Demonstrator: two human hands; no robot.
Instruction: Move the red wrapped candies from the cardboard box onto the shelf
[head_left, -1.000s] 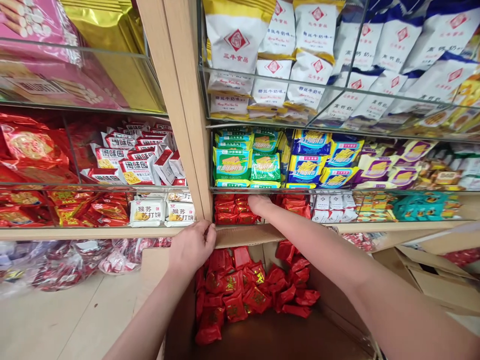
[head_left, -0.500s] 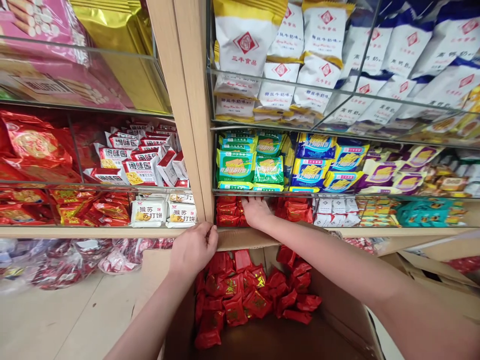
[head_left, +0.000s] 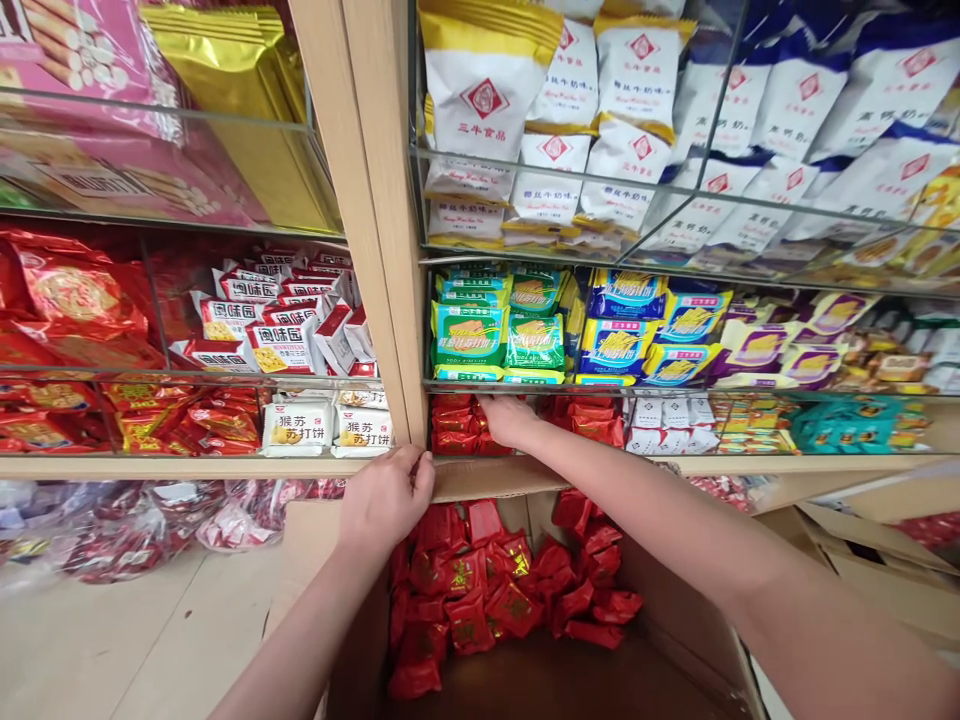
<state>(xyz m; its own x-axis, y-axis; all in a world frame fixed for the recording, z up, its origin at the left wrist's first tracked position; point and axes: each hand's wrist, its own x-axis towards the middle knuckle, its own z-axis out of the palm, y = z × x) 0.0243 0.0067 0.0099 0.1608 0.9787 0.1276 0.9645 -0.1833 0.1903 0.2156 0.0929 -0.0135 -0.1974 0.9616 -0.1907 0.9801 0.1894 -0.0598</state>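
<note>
My left hand (head_left: 388, 497) is closed on the upper edge of a cardboard box (head_left: 480, 482), its fingers curled over the far flap beside the shelf post. Inside the box lie several small red packets (head_left: 469, 575) with gold print, heaped toward the far side. My right hand (head_left: 508, 420) reaches over the box into the lowest shelf compartment, among stacked red packets (head_left: 454, 425). Its fingertips are hidden under the shelf above, so whether they hold a packet does not show.
Green soda biscuit packs (head_left: 470, 335) sit just above my right hand. White biscuit packs (head_left: 298, 428) stand left of the wooden post (head_left: 375, 200). Clear bags of red packets (head_left: 120, 530) lie on the floor at left. Another open carton (head_left: 862, 560) is at right.
My right hand has gone slightly deeper and to the left in the compartment, its fingers now more hidden. The left hand stays on the box edge. The view has shifted slightly.
</note>
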